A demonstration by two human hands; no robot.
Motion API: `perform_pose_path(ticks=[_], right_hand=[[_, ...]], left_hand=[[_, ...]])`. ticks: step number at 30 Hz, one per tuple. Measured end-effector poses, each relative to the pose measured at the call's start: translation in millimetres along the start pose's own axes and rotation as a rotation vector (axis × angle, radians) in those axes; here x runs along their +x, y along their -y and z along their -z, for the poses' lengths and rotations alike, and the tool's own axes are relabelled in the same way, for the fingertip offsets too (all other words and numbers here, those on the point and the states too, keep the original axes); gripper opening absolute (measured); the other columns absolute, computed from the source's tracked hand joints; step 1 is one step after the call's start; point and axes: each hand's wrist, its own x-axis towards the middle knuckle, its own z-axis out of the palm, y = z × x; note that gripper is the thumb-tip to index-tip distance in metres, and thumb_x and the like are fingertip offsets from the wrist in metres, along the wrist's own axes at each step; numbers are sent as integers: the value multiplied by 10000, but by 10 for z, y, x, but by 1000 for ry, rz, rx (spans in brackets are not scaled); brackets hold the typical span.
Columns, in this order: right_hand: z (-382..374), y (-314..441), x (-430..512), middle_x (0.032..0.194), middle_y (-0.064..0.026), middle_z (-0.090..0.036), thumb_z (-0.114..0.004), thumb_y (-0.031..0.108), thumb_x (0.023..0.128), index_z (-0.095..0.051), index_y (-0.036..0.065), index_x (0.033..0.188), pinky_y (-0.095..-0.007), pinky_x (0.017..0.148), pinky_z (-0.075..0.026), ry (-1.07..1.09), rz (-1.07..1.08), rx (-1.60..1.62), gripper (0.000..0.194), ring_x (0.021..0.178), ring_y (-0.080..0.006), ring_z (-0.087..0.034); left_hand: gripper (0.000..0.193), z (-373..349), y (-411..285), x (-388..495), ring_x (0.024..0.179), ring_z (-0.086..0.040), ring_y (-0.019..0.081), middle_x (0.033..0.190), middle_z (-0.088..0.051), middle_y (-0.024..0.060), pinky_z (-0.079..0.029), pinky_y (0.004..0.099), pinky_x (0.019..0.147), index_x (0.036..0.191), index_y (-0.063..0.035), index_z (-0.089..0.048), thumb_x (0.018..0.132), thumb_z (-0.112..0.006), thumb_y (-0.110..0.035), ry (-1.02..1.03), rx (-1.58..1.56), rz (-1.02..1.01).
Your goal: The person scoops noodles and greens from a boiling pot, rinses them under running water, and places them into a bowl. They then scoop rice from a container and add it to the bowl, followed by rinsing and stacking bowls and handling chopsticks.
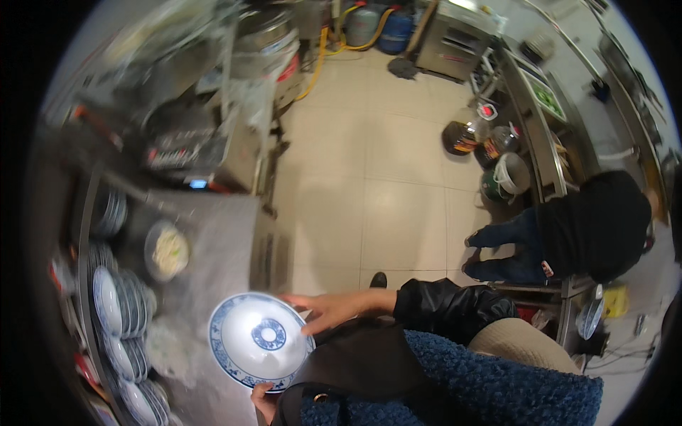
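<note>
A wide white porcelain bowl with a blue patterned rim and central medallion [242,333] is held in front of me at the steel counter's edge, with nothing inside it. My left hand [264,402] grips its near rim, thumb over the edge; the other fingers are hidden beneath. At the bowl's right side, my right hand [333,313] has its fingers spread on the rim. Stacks of similar blue-and-white dishes [109,303] stand on edge along the counter's left side. A clear round container of pale food [169,251] sits on the steel counter [221,239].
Beyond the counter stands equipment with a small lit display [198,183]. A person in dark clothes [591,226] works at the right-hand counter. Oil jugs [461,136] and a bucket [511,173] stand on the tiled floor [367,160]. Gas cylinders [394,32] with yellow hoses are at the far end.
</note>
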Motion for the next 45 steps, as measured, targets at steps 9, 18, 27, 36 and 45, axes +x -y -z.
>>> perform_pose_path(ticks=[9,18,27,36,45], right_hand=[[1100,-184,-1241,1334,-137,-466,-688,316,810,-83,206,1523,-280,664,-525,-584,188,-51,941,961,-200,-581],[2178,-80,-2669,1359,-168,-462,-569,72,658,-177,115,1509,-314,1012,-373,-1204,434,-111,938,1231,-243,-467],[2483,376,-4404,1423,-125,-379,-593,33,636,-184,16,1487,-297,1089,-275,-1893,703,230,944,1315,-204,-359],[3370,253,-6141,1333,-104,-454,-567,40,753,-257,7,1450,-283,1003,-366,-2167,784,162,763,1198,-178,-445],[3974,1076,-8281,1282,-242,-539,-584,291,922,-377,38,1398,-377,908,-466,-2612,319,-81,578,1097,-341,-600]], left_hand=[[194,-2142,109,635,1023,-556,289,1061,-617,195,-413,417,970,870,34,-590,698,-571,-51,185,242,-53],[357,-4554,268,2014,1076,-557,238,1160,-573,136,-455,394,927,1195,2,-517,856,-609,-61,1069,1025,-426],[609,-8412,1439,1388,1110,-570,291,1219,-580,162,-456,428,969,1291,10,-456,826,-614,-349,1209,644,596],[490,-10474,2926,865,1087,-564,305,1181,-581,156,-449,423,964,1239,10,-485,781,-536,-157,1150,834,763],[516,-12182,3704,415,1088,-566,287,1191,-576,144,-463,406,954,1237,9,-492,758,-547,-177,1194,812,692]])
